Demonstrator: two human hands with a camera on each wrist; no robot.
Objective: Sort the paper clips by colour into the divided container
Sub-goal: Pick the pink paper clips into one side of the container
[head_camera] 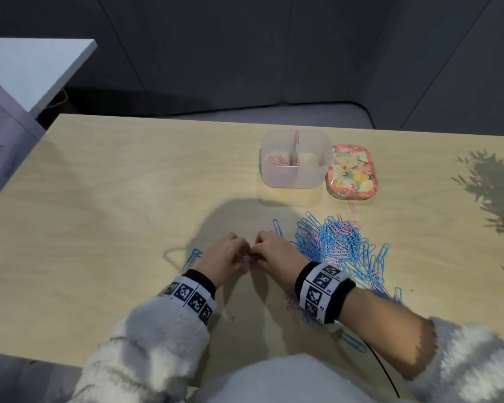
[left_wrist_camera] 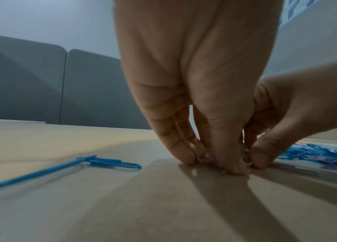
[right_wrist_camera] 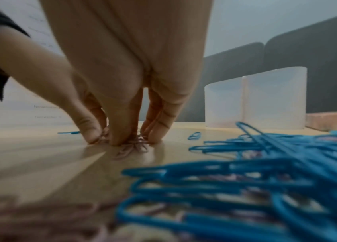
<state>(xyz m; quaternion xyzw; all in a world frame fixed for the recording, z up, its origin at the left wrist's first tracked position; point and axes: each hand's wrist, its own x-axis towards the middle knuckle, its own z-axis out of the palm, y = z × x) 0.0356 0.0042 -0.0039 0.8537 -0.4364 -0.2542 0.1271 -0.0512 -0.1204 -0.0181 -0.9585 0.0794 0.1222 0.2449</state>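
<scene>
While both hands work fingertip to fingertip at the near middle of the table, the step in hand appears to be gathering a small bunch of pink clips for transfer. The left hand and right hand have their fingers curled down, pinching this bunch against the surface; the wrist views confirm fingertips touching the clips. Next, judged from the layout, the bunch must be lifted without shedding and carried far-right to the container, into its left compartment, where pink clips already lie; the right compartment looks empty. The main pile, mostly blue with pink mixed through, lies just right of the right hand. Thin and tangled, these clips will likely snag. A lid sits touching the container's right side.
</scene>
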